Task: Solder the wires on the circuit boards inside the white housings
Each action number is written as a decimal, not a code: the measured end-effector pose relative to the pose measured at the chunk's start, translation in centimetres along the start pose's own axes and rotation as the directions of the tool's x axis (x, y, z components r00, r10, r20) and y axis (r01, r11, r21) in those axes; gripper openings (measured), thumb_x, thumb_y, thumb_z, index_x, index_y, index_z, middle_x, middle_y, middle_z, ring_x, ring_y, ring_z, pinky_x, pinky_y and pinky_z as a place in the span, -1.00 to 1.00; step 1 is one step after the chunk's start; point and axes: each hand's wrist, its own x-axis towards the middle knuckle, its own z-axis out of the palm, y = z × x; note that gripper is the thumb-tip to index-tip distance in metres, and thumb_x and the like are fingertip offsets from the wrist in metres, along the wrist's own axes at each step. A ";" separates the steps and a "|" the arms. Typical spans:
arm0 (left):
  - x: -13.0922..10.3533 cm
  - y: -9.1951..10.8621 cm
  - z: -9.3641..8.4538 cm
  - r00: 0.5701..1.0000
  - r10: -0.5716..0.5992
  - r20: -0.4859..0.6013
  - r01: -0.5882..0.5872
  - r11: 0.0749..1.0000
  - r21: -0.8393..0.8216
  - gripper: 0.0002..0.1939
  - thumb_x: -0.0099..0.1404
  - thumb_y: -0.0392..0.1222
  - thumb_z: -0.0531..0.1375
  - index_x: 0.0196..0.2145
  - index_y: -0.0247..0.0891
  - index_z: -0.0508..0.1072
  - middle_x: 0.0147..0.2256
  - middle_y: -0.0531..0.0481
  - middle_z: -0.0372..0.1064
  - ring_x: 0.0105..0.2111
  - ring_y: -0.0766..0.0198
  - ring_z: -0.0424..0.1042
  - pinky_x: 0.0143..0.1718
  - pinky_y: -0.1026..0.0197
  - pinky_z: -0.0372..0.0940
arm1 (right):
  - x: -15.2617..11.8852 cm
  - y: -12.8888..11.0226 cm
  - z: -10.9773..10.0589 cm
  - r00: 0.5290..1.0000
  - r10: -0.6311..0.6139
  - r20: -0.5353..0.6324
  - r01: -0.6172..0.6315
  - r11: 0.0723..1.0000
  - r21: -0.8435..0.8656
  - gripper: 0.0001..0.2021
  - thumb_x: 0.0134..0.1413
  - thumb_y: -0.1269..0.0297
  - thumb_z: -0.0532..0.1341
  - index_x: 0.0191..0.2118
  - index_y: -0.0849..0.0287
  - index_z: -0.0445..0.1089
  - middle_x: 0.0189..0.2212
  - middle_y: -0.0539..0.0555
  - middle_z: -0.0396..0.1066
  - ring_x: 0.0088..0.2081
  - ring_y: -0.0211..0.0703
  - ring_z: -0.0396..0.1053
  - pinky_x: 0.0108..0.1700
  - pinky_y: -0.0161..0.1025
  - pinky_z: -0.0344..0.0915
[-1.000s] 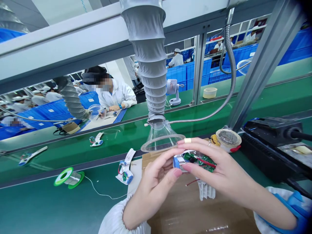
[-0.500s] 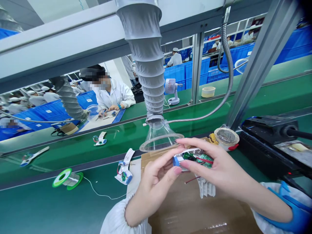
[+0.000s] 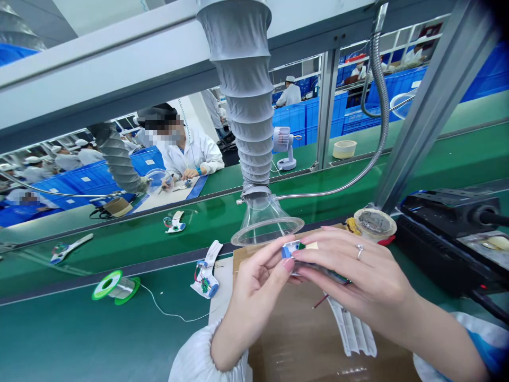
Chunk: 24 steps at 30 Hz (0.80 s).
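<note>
Both hands grip a small electronic assembly (image 3: 296, 252) with a green circuit board and blue-capped motor, just below a clear fume-extraction funnel (image 3: 264, 225). The left hand (image 3: 258, 286) pinches its blue end; the right hand (image 3: 358, 276) closes over the board. A white ribbed part (image 3: 352, 331) lies on the cardboard-covered tabletop (image 3: 302, 339); a solder spool (image 3: 115, 286) sits well apart.

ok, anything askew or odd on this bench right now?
Nothing damaged or spilled. Both hands, left hand and right hand, grip a small assembly. A loose solder strand trails from the green spool across the bench; a part lies with its wires exposed.
</note>
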 end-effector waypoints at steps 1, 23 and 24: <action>-0.1 0.0 0.1 1.000 0.002 0.003 -0.002 1.000 0.004 -0.68 0.46 -0.16 0.33 0.14 -0.13 0.61 0.05 -0.09 0.63 -0.13 0.29 0.69 -0.14 0.45 0.57 | -0.1 0.0 0.1 1.000 -0.002 -0.005 0.002 1.000 -0.004 -0.68 0.31 0.52 0.29 0.11 0.06 0.46 -0.11 0.05 0.67 -0.02 -0.10 0.63 0.13 -0.01 0.60; 0.0 -0.7 0.1 0.999 -0.050 -0.008 0.051 0.993 0.106 -0.59 0.44 0.00 0.32 0.15 -0.24 0.57 0.05 -0.19 0.62 -0.11 0.14 0.68 -0.07 0.24 0.59 | -0.4 1.0 -0.2 0.984 -0.115 0.137 0.123 0.991 -0.053 -0.77 0.40 0.52 0.15 0.04 0.13 0.43 -0.10 0.11 0.63 0.01 -0.14 0.60 0.23 -0.04 0.54; 0.0 -0.6 0.2 0.999 -0.050 -0.016 0.051 0.992 0.112 -0.59 0.44 0.00 0.32 0.15 -0.24 0.57 0.06 -0.19 0.62 -0.07 0.13 0.67 -0.03 0.23 0.58 | -0.5 1.1 -0.2 0.984 -0.110 0.140 0.117 0.992 -0.042 -0.76 0.39 0.53 0.15 0.03 0.13 0.44 -0.11 0.11 0.63 0.01 -0.14 0.60 0.24 -0.04 0.53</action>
